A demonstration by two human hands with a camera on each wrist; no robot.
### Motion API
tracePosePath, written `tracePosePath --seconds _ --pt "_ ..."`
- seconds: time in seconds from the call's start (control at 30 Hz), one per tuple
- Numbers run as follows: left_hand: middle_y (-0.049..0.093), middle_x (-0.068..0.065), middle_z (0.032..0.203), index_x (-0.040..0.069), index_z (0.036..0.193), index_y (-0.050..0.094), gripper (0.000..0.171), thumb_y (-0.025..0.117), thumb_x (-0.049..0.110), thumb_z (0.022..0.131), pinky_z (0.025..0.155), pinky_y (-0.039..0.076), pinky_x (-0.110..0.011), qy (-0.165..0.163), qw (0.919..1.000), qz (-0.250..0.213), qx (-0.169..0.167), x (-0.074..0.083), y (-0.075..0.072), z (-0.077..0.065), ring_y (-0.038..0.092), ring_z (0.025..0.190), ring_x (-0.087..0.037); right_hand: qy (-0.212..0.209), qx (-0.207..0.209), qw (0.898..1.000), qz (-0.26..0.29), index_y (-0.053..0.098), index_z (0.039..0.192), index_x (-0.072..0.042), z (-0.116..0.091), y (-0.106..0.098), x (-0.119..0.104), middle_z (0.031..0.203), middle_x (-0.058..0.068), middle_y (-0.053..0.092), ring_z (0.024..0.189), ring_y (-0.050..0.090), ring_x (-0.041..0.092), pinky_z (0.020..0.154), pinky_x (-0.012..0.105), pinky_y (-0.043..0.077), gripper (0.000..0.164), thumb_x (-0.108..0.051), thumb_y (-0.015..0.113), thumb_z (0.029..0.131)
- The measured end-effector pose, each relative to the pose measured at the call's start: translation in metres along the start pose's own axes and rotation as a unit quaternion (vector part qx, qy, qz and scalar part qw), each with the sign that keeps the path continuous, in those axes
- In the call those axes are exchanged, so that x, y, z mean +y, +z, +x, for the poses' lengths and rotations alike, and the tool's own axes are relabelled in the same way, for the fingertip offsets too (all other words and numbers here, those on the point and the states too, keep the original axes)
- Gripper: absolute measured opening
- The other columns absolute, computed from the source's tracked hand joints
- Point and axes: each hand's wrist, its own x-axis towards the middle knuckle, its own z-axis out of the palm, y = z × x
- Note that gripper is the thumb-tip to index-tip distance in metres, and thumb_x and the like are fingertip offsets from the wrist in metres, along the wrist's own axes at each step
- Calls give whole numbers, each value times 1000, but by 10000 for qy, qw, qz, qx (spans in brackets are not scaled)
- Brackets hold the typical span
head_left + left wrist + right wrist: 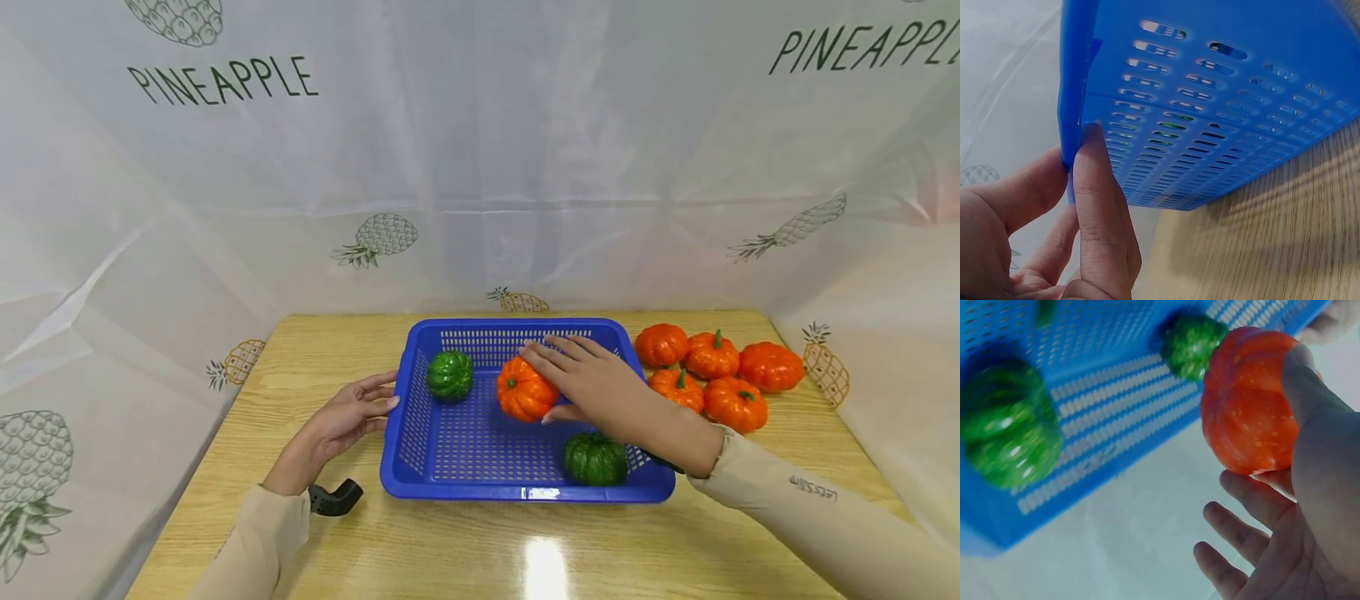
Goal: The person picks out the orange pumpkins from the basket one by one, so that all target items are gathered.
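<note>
My left hand (341,429) is at the left end of a blue plastic basket (645,492). In the left wrist view its thumb and fingers pinch the basket's rim (1075,75). Above the basket floor, my right hand (600,387) holds an orange toy pumpkin (527,389). The right wrist view shows the thumb and index finger gripping that pumpkin (1250,403) from either side, the other fingers spread away. Inside the basket, one green pumpkin (450,376) sits at the back left and a darker green pumpkin (595,459) at the front right.
Several orange pumpkins (712,356) are grouped on the wooden table (420,550) just right of the basket. A black curved object (336,497) shows beside the left wrist. White pineapple-printed sheeting (480,167) stands behind the table and along its sides.
</note>
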Motion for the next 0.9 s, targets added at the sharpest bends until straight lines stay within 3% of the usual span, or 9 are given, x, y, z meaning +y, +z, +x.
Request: tracePosePath --seconds 0.17,0.3,0.4,0.57,0.8,0.9 --pt "55 -20 142 -3 167 18 67 53 4 110 90 62 -28 6 10000 31 -3 1 0 0 71 102 -11 242 431 9985 254 45 160 -6 -24 -6 16 156 15 55 141 54 38 118 56 42 88 -55 73 92" --pt "56 -19 141 -3 167 18 67 53 4 110 90 62 -29 -5 10000 63 -8 1 0 0 71 103 -11 382 790 9955 356 44 160 -6 -44 -8 26 156 16 54 141 52 41 114 61 44 85 -67 45 101" --pt "55 -19 141 -3 167 18 67 53 4 110 91 62 -28 -14 10000 69 -16 0 -1 1 71 103 -11 546 1060 9922 366 43 161 -7 -59 -8 32 159 15 52 140 52 40 111 62 46 89 -72 28 102" --pt "56 -18 140 -4 167 18 68 54 4 110 90 61 -28 6 10000 92 -20 -1 0 1 71 102 -11 926 1360 9855 417 44 161 -7 -84 -8 42 155 16 55 136 53 41 107 66 46 90 -73 26 103" --pt "59 -12 135 -5 167 18 67 53 4 110 89 61 -26 37 9999 127 -53 1 0 0 70 102 -10 1609 1252 9780 450 36 166 -14 -122 -2 55 161 15 48 138 50 46 112 67 41 93 -77 27 98" --pt "59 -11 132 -5 166 18 67 54 4 110 88 61 -26 35 9999 121 -61 1 1 0 70 101 -10 1822 1255 9739 515 35 167 -13 -139 1 61 161 17 47 137 49 49 116 67 38 93 -76 34 98"
